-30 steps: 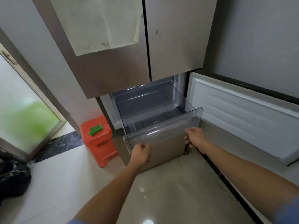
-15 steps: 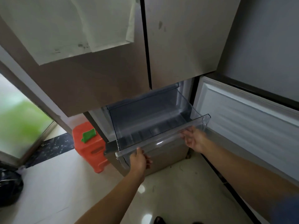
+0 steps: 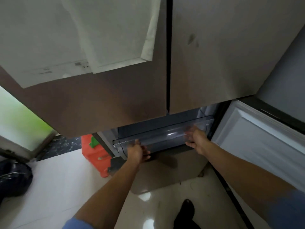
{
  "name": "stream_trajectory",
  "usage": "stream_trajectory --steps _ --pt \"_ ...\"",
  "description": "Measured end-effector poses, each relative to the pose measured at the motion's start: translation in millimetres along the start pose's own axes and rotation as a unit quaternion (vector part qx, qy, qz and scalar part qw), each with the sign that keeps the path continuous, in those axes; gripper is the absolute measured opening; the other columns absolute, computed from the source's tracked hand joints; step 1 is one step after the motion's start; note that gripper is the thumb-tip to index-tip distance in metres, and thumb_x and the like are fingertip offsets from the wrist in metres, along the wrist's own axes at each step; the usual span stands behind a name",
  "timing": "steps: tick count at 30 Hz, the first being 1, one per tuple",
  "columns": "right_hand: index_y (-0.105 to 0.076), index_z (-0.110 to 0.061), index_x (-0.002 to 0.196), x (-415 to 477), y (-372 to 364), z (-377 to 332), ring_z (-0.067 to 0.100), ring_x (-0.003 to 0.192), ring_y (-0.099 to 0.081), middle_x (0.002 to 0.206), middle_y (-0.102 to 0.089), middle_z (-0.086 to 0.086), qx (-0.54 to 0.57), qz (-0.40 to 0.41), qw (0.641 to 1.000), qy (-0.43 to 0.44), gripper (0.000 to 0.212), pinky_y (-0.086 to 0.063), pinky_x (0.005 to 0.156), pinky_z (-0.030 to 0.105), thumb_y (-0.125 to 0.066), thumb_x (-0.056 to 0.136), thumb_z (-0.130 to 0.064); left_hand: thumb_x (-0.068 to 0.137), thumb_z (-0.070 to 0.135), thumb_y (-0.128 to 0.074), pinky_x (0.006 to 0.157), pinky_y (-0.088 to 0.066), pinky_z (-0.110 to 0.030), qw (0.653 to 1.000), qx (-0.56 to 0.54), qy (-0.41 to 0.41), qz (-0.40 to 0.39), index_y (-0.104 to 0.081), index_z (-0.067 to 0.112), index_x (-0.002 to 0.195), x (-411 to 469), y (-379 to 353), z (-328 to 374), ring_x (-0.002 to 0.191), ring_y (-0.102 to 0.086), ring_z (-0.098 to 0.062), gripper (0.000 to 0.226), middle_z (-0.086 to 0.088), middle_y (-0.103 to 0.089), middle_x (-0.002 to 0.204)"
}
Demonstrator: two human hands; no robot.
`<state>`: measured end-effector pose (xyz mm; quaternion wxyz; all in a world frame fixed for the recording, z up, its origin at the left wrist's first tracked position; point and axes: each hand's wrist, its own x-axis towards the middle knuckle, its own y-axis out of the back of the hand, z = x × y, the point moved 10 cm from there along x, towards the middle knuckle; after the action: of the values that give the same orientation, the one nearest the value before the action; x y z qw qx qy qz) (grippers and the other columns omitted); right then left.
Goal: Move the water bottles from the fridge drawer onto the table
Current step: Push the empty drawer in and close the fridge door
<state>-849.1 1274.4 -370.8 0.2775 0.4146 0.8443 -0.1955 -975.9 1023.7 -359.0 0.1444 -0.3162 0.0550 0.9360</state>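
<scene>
The clear plastic fridge drawer sits almost fully inside the lower fridge compartment, under the two brown upper doors. My left hand presses against its front panel at the left end, fingers spread on the plastic. My right hand lies flat against the front panel at the right end. No water bottles show anywhere, and the little I see of the drawer's inside holds nothing. No table is in view.
The lower fridge door stands open on the right. An orange plastic stool with a green item on it stands left of the fridge. A dark bag lies on the pale floor at far left. A shoe shows below.
The drawer went from pulled far out to nearly fully in. Both hands moved forward with its front panel. The camera came closer to the fridge doors.
</scene>
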Motion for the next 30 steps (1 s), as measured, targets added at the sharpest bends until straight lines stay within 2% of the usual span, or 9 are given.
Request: stream_trajectory --steps 6,9,13,15,18,22,25,27,30 --pt "-0.061 -0.018 0.112 37 -11 -24 0.021 0.107 -0.057 0.114 -0.064 0.004 -0.090 -0.025 0.995 0.043 0.031 -0.049 0.080 0.039 -0.035 0.102 -0.034 0.104 0.032 -0.030 0.057 -0.050 -0.037 0.991 0.047 -0.101 0.068 -0.043 0.010 0.102 30 -5 29 0.073 -0.056 -0.027 0.026 -0.008 -0.052 0.083" --pt "-0.061 -0.015 0.114 49 -16 -34 0.023 0.109 -0.056 0.115 -0.062 0.004 -0.093 -0.038 0.994 0.039 0.033 -0.049 0.080 0.042 -0.037 0.103 -0.036 0.104 0.032 -0.030 0.072 -0.052 -0.048 0.981 0.101 -0.133 0.096 -0.047 0.009 0.099 42 -5 41 0.075 -0.056 -0.031 0.028 -0.012 -0.053 0.081" --pt "-0.057 -0.011 0.126 68 -26 -45 0.021 0.103 -0.054 0.121 -0.060 0.005 -0.107 -0.070 0.990 0.055 0.037 -0.044 0.083 0.041 -0.035 0.104 -0.032 0.103 0.015 -0.032 0.095 -0.043 -0.049 0.956 0.222 -0.165 0.098 -0.050 -0.012 0.116 75 -7 46 0.103 -0.055 -0.042 0.034 -0.028 -0.057 0.111" --pt "-0.055 -0.011 0.128 74 -30 -49 0.021 0.103 -0.053 0.124 -0.059 0.005 -0.112 -0.080 0.988 0.072 0.037 -0.044 0.086 0.042 -0.035 0.104 -0.030 0.102 0.010 -0.034 0.089 -0.043 -0.039 0.946 0.232 -0.205 0.091 -0.052 -0.004 0.112 69 -11 60 0.093 -0.054 -0.027 0.025 -0.015 -0.056 0.103" --pt "-0.056 -0.011 0.126 79 -32 -52 0.022 0.104 -0.054 0.124 -0.060 0.006 -0.131 -0.077 0.984 0.097 0.034 -0.047 0.085 0.041 -0.037 0.103 -0.029 0.101 0.006 -0.035 0.079 -0.040 -0.040 0.942 0.230 -0.232 0.074 -0.051 0.006 0.099 65 -15 67 0.086 -0.048 -0.026 0.017 -0.016 -0.052 0.098" --pt "-0.053 -0.017 0.127 64 -24 -49 0.026 0.109 -0.056 0.126 -0.057 0.008 -0.180 -0.059 0.976 0.112 0.034 -0.050 0.063 0.032 -0.040 0.101 -0.036 0.097 0.001 -0.043 0.063 -0.036 -0.024 0.945 0.237 -0.222 0.037 -0.052 -0.005 0.113 47 -8 53 0.070 -0.044 -0.020 0.020 -0.009 -0.051 0.082" --pt "-0.051 -0.017 0.129 37 -2 -50 0.024 0.110 -0.054 0.125 -0.055 0.006 -0.209 -0.033 0.970 0.120 0.037 -0.049 0.060 0.030 -0.044 0.099 -0.037 0.093 0.013 -0.056 0.080 -0.046 -0.035 0.945 0.265 -0.191 0.020 -0.055 0.003 0.111 21 3 40 0.088 -0.055 -0.026 0.021 -0.012 -0.059 0.098" --pt "-0.053 -0.013 0.127 12 22 -56 0.024 0.103 -0.055 0.115 -0.054 0.005 -0.238 -0.001 0.961 0.144 0.037 -0.049 0.061 0.030 -0.049 0.097 -0.034 0.088 0.022 -0.060 0.088 -0.051 -0.047 0.936 0.295 -0.190 0.006 -0.058 0.013 0.095 6 7 38 0.094 -0.061 -0.033 0.012 -0.012 -0.063 0.096" --pt "-0.062 -0.010 0.118 -40 67 -87 0.028 0.094 -0.062 0.103 -0.063 0.007 -0.365 0.099 0.890 0.256 0.032 -0.050 0.077 0.034 -0.055 0.095 -0.030 0.092 0.023 -0.057 0.082 -0.054 -0.045 0.898 0.375 -0.226 -0.034 -0.059 0.016 0.083 -28 -8 49 0.085 -0.063 -0.029 0.011 -0.010 -0.065 0.084"
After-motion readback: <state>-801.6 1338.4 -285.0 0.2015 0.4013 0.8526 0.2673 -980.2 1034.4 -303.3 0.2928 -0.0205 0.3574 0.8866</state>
